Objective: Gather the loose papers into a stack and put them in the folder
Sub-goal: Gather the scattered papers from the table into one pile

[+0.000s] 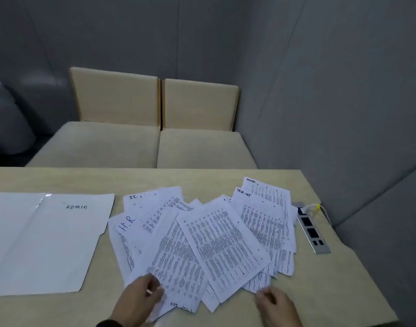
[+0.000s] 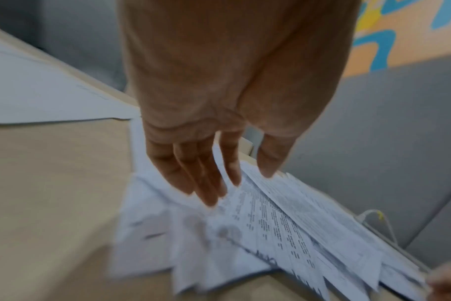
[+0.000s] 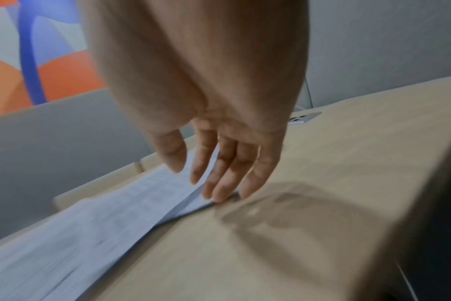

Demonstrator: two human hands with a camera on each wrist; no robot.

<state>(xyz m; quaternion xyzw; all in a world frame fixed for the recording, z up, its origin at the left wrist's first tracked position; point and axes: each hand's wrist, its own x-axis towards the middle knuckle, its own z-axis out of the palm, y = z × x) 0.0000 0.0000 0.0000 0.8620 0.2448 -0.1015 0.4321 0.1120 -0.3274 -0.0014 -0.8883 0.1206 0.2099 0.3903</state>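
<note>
Several loose printed papers [image 1: 202, 237] lie fanned out and overlapping on the beige table [image 1: 320, 279]. A white folder [image 1: 48, 241] marked ADMIN lies open to their left. My left hand [image 1: 152, 289] rests at the near left edge of the pile, fingers straight over the sheets [image 2: 283, 228] in the left wrist view. My right hand [image 1: 266, 297] sits at the pile's near right corner; its straight fingers [image 3: 227, 183] touch the edge of the papers [image 3: 116, 213]. Neither hand holds a sheet.
A grey power strip [image 1: 312, 230] with a white plug and cable lies at the table's right edge, close to the papers. Two beige seats [image 1: 155, 147] stand behind the table. Grey walls close in the back and right.
</note>
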